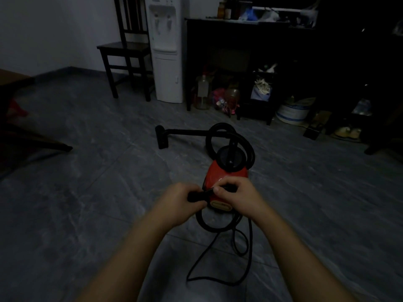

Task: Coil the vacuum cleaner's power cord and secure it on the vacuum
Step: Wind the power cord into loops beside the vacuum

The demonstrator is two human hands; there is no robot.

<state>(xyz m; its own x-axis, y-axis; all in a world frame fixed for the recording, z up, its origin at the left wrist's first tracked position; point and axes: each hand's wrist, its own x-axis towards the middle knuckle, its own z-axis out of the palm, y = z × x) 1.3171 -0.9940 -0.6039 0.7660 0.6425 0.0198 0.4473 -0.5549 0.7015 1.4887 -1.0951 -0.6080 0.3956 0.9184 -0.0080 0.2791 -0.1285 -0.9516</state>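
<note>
A small red vacuum cleaner [226, 171] stands on the grey floor in the middle of the dim room, its black hose [211, 136] looped above it and running left to the floor nozzle [162, 137]. My left hand [181, 201] grips a bunched black coil of the power cord [198, 196] just left of the vacuum's near end. My right hand [237, 194] pinches the cord against the vacuum's handle area. Below my hands a coil loop [216, 227] hangs, and loose cord [209, 277] trails over the floor toward me.
A dark wooden chair [125, 51] and a white water dispenser [166, 51] stand at the back wall. A dark table [250, 22] with bottles, jars and bags beneath it fills the back right. Dark furniture legs [54, 147] reach in at the left.
</note>
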